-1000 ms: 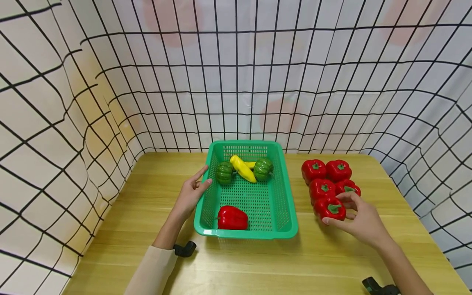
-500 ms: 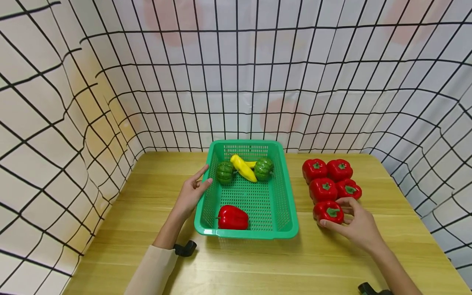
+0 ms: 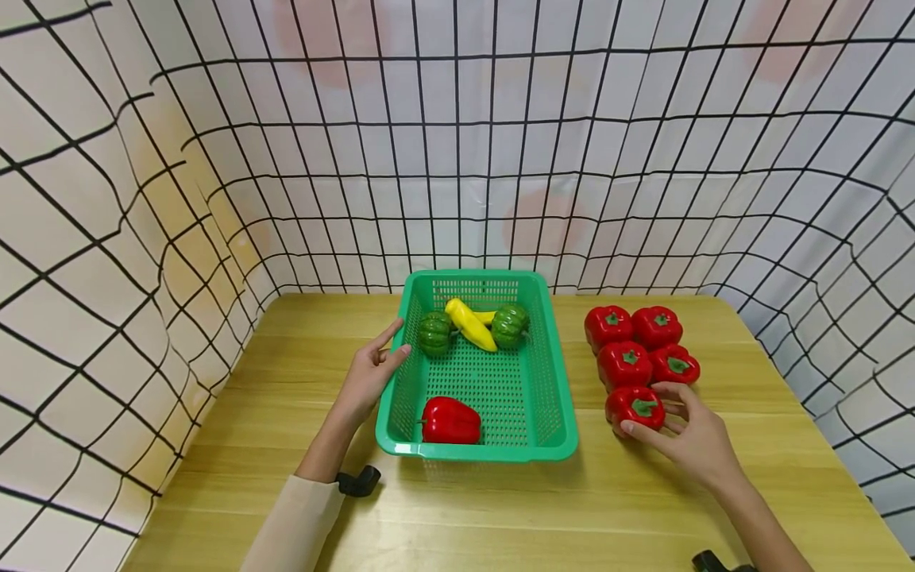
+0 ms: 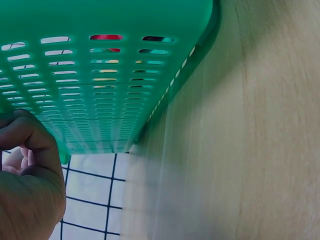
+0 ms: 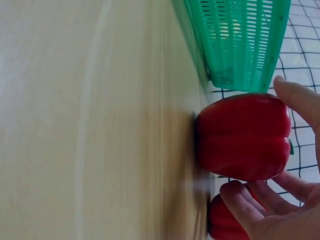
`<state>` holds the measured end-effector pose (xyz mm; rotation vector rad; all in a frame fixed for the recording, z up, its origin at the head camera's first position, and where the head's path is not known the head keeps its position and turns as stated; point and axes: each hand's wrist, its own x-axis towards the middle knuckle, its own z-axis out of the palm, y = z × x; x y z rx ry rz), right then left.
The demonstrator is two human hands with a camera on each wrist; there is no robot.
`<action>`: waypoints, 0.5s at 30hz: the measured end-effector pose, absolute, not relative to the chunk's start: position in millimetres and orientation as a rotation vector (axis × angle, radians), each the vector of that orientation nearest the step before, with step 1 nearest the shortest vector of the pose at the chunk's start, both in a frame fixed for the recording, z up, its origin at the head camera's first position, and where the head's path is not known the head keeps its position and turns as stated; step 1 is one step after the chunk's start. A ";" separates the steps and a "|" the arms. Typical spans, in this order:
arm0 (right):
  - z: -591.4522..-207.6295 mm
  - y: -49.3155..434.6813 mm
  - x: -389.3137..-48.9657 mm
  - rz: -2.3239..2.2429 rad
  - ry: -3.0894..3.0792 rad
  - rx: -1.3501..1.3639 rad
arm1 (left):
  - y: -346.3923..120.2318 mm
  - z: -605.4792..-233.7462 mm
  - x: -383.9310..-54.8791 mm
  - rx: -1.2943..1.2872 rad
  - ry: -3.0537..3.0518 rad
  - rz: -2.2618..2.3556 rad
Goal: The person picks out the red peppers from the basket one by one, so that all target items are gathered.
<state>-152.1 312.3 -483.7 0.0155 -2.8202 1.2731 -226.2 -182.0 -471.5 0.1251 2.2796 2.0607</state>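
My left hand [image 3: 368, 377] grips the left rim of a green plastic basket [image 3: 475, 454], its thumb over the edge and other fingers outside. In the left wrist view, curled fingers [image 4: 32, 142] show against the slotted basket wall [image 4: 75, 100]. At the right, my right hand [image 3: 693, 433] holds the nearest red bell pepper [image 3: 632, 409] between thumb and fingers. The right wrist view has this bell pepper [image 5: 245, 137] low at the tabletop, thumb on one side and fingers on the other. Several more red bell peppers [image 3: 624, 364] sit behind it in a cluster.
Inside the basket are one red bell pepper [image 3: 451, 421], two green pumpkin-like vegetables [image 3: 434, 334] and yellow elongated peppers [image 3: 472, 326]. A wooden table [image 3: 486, 516] carries everything. White walls with a black grid [image 3: 457, 159] enclose the back and sides.
My right hand and the front bell pepper have shifted slightly left and nearer, uncovering more of the pepper behind. The left hand and the basket stay where they were.
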 end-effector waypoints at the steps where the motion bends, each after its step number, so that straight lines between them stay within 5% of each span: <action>1: -482.9 312.2 -151.7 1.278 -2.809 0.013 | -181.9 -471.4 -225.9 0.125 2.284 2.058; 15: -445.8 279.7 -161.6 1.247 -2.577 0.175 | -182.1 -471.9 -226.1 0.124 2.277 2.064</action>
